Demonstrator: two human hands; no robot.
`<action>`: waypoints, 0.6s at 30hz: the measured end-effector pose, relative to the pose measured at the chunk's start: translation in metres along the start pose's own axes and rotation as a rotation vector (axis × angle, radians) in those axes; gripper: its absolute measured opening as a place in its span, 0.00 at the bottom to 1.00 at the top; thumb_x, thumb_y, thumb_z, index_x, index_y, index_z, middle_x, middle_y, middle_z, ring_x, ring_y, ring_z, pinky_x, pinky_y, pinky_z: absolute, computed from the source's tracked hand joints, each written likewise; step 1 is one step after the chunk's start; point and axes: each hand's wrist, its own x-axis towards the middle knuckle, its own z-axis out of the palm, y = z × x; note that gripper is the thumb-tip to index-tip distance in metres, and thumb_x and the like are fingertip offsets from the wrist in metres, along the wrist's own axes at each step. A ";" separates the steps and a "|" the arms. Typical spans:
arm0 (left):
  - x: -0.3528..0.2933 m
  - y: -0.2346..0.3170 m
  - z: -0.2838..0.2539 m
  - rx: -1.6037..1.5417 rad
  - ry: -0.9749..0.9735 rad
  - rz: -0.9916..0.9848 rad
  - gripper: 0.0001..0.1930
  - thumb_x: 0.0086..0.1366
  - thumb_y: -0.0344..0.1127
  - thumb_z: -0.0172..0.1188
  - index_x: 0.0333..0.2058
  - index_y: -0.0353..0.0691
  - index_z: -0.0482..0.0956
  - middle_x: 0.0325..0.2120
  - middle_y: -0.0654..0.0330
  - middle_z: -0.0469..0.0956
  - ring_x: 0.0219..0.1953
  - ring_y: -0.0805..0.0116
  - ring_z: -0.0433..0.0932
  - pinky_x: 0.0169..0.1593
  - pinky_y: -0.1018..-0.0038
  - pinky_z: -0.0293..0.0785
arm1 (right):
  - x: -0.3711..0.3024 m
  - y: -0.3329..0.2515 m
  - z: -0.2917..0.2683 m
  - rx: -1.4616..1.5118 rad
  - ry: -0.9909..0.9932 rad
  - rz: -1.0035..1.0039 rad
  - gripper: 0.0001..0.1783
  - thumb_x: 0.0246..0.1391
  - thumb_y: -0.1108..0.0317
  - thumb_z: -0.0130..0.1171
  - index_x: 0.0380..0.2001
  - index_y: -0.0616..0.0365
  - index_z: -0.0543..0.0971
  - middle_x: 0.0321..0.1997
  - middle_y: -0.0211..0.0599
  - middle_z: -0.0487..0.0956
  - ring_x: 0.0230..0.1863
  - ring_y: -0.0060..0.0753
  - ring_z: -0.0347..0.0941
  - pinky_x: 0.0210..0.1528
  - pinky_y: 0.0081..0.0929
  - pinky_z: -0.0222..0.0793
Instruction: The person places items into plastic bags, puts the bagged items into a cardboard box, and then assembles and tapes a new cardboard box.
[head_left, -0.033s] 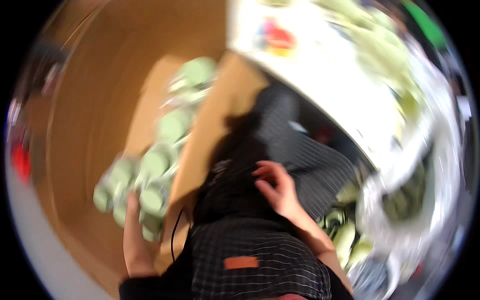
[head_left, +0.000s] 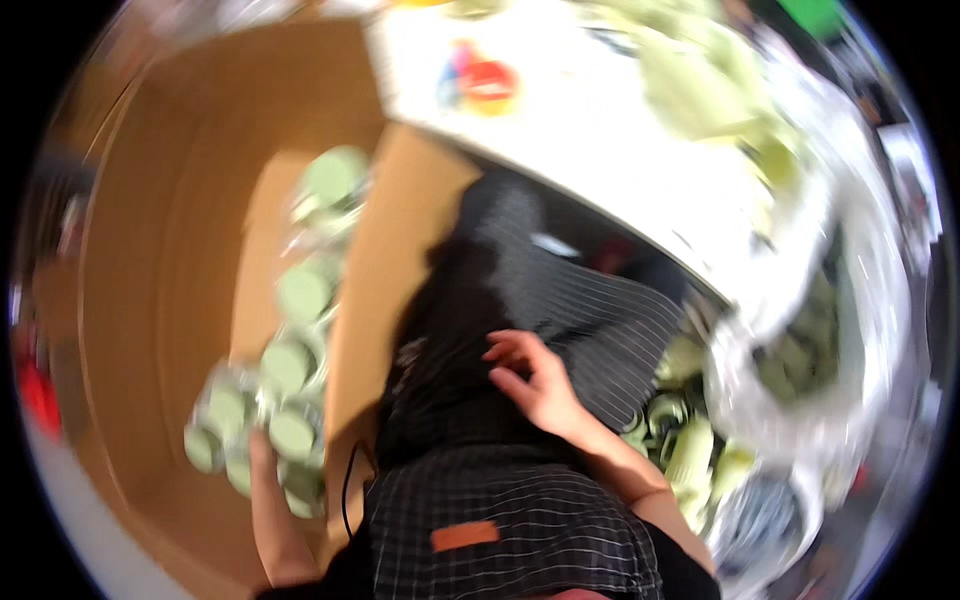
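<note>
My left forearm reaches down into a large cardboard box (head_left: 135, 290) on the left. My left hand (head_left: 261, 450) is at a cluster of pale green round-topped pieces (head_left: 228, 408) in clear plastic wrap; its fingers are hidden, so I cannot tell whether it grips them. More wrapped green round pieces (head_left: 304, 290) lie in a row along the box's right wall. Above my lap, over the dark striped apron (head_left: 500, 480), hovers my right hand (head_left: 535, 380). Its fingers are loosely bent and apart, with nothing in them.
A white table (head_left: 590, 150) spans the upper right, with pale green pieces (head_left: 705, 85) on it. To the right hangs a clear plastic bag (head_left: 870, 330) of green parts. Below it are loose green pieces (head_left: 690, 460) and a white bucket (head_left: 765, 530). A black cord (head_left: 347, 490) runs beside the box.
The whole view has shifted, so the box, table and green pieces appear further left. Both hands keep nearly the same pose, and no object is visibly taken or let go.
</note>
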 end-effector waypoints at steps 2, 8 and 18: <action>0.021 -0.024 -0.047 0.110 0.337 -0.125 0.20 0.71 0.37 0.48 0.55 0.30 0.72 0.49 0.47 0.78 0.48 0.53 0.79 0.54 0.62 0.76 | -0.008 0.004 -0.023 0.066 0.082 0.028 0.24 0.57 0.79 0.61 0.57 0.60 0.71 0.43 0.34 0.79 0.36 0.19 0.71 0.44 0.21 0.71; -0.090 0.133 0.169 1.124 0.781 1.200 0.30 0.68 0.49 0.58 0.58 0.29 0.65 0.53 0.41 0.67 0.57 0.43 0.66 0.59 0.50 0.62 | -0.099 0.065 -0.070 0.133 0.915 -0.036 0.17 0.58 0.79 0.59 0.51 0.62 0.74 0.38 0.26 0.76 0.35 0.11 0.66 0.40 0.13 0.64; -0.200 0.158 0.509 0.929 -0.512 1.914 0.35 0.66 0.39 0.63 0.63 0.31 0.54 0.62 0.43 0.55 0.65 0.46 0.56 0.66 0.51 0.56 | -0.348 0.229 -0.156 -0.347 2.410 0.675 0.39 0.46 0.62 0.72 0.57 0.68 0.66 0.55 0.54 0.69 0.57 0.46 0.64 0.62 0.40 0.60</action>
